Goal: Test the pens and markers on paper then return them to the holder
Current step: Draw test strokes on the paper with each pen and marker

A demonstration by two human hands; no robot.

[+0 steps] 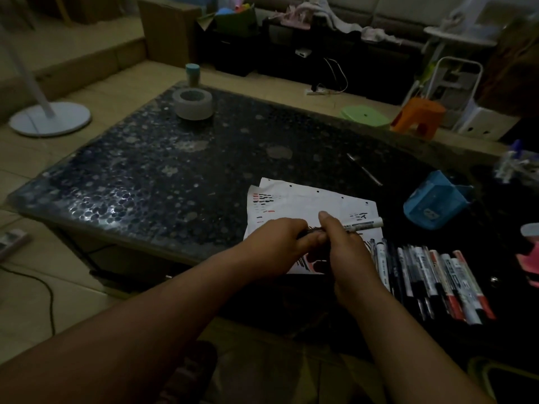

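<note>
Head view: both hands meet over the paper near the table's near edge. Right hand grips the white marker by its barrel, white end pointing right. Left hand curls round the marker's dark left end. Paper has red and black test strokes. Row of pens and markers lies just right of the paper. Blue holder sits tilted, farther right. Lone pen lies beyond the paper. Gray bowl far left.

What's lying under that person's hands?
White paper marked with black and red strokes, on the dark table. The left hand and right hand, gripping a marker, hide part of it.
</note>
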